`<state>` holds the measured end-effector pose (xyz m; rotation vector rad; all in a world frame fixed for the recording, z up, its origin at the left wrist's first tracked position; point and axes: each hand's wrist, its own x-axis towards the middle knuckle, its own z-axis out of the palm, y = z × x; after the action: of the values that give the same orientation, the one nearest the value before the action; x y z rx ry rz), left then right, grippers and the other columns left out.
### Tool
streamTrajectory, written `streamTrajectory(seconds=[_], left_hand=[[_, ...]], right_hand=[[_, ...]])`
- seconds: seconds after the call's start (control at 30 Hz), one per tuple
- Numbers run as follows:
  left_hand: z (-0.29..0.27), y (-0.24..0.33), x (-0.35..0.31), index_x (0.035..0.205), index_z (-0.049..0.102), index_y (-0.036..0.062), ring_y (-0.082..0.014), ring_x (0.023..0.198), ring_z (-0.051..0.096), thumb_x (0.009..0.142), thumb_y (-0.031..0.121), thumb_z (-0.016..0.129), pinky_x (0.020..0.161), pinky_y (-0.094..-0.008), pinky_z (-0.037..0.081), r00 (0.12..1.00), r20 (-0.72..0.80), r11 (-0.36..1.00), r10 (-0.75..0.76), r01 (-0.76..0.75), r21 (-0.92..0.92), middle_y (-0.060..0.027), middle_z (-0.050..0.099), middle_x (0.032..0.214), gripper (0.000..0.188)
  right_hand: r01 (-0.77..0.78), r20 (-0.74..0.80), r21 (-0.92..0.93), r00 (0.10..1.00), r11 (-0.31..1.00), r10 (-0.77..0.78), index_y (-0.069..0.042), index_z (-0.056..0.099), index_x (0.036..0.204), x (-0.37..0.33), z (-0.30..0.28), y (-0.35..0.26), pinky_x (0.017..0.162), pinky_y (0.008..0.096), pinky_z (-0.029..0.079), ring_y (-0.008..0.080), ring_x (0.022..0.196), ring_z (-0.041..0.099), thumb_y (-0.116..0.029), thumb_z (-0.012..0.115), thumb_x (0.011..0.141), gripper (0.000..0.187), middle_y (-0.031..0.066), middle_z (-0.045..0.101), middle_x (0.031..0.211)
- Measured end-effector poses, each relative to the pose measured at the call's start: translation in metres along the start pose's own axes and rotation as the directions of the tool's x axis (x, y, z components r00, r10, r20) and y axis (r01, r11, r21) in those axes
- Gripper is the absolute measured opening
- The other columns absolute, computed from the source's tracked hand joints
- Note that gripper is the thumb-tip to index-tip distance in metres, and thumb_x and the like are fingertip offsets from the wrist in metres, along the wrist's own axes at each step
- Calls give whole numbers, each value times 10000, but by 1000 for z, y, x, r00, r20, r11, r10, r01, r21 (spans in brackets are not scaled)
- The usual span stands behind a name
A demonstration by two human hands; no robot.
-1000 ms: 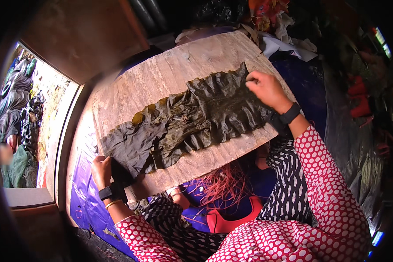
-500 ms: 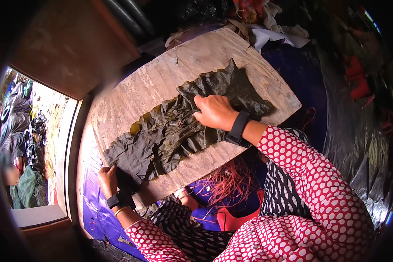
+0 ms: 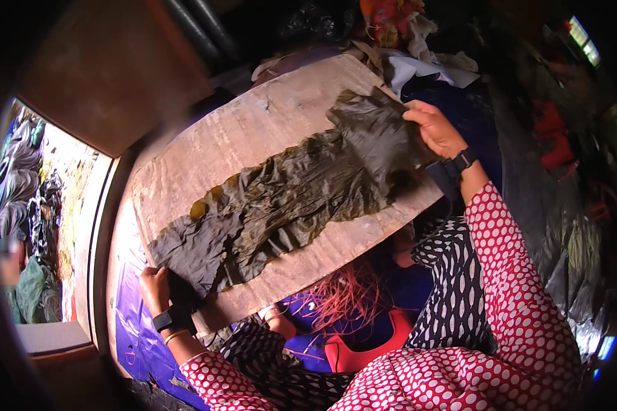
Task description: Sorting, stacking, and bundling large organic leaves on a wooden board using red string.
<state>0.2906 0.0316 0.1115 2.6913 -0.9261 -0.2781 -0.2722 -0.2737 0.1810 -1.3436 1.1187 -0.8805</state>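
A long, wrinkled strip of dark brown-green kelp lies across a pale wooden board. Its right end is spread wider and smoother than the crumpled middle. My left hand is closed in a pinch at the kelp's lower left end, by the board's left edge. At the far right, my right hand pinches the kelp's right end near the board's edge. Both hands wear dark wrist bands.
Below the board are reddish strings and a red plastic piece on a blue sheet. A doorway to a bright outdoor area with bundled nets opens at left. Dark plastic sheeting hangs at right.
My right hand has moved from the middle of the kelp outward to its right end. The kelp's right part now lies spread further and flatter. My left hand stays at the left end.
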Motion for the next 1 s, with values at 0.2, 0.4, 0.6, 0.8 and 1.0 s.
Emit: streamTrajectory(seconds=[0.2, 0.4, 0.6, 0.8, 1.0], left_hand=[[7, -7, -1, 865, 635, -68, -394, 828, 642, 736, 274, 639, 739, -440, 484, 996, -69, 999, 49, -49, 12, -270, 648, 830, 365], [9, -6, 2, 873, 636, -58, -380, 820, 640, 730, 268, 661, 745, -436, 481, 999, -32, 999, -10, 11, 30, -239, 662, 840, 357], [4, -6, 2, 898, 642, -56, -375, 836, 645, 731, 271, 669, 753, -425, 485, 999, -38, 1000, 5, -4, 25, -238, 663, 844, 368], [1, -4, -5, 912, 646, -60, -376, 852, 648, 729, 285, 673, 769, -416, 491, 998, -69, 1000, 13, -12, 2, -243, 667, 874, 392], [6, -10, 0, 914, 648, -68, -349, 828, 658, 734, 285, 676, 742, -406, 494, 1000, -5, 999, 23, -23, -43, -239, 667, 841, 397]], right_hand=[[71, -165, -60, 983, 996, -80, -13, 634, 948, 13, -83, 28, 720, 227, 443, 85, 823, 547, -101, 627, 841, 138, -3, 592, 880], [-77, -281, -211, 960, 974, 15, -22, 637, 1057, 14, -105, 37, 779, 258, 462, 102, 868, 572, -138, 612, 851, 238, -15, 620, 936], [-48, -350, -69, 937, 996, 21, -7, 595, 1209, 4, -82, 10, 862, 249, 470, 125, 978, 606, -111, 564, 880, 346, 57, 646, 1079], [372, -6, -538, 895, 756, -445, -5, 549, 1231, -23, 45, -5, 879, 253, 459, 144, 991, 612, -8, 459, 899, 344, 76, 651, 1096], [420, 350, -779, 907, 466, -233, -19, 492, 1284, -55, 101, 16, 929, 412, 467, 375, 1094, 568, -120, 590, 851, 455, 197, 554, 1256]])
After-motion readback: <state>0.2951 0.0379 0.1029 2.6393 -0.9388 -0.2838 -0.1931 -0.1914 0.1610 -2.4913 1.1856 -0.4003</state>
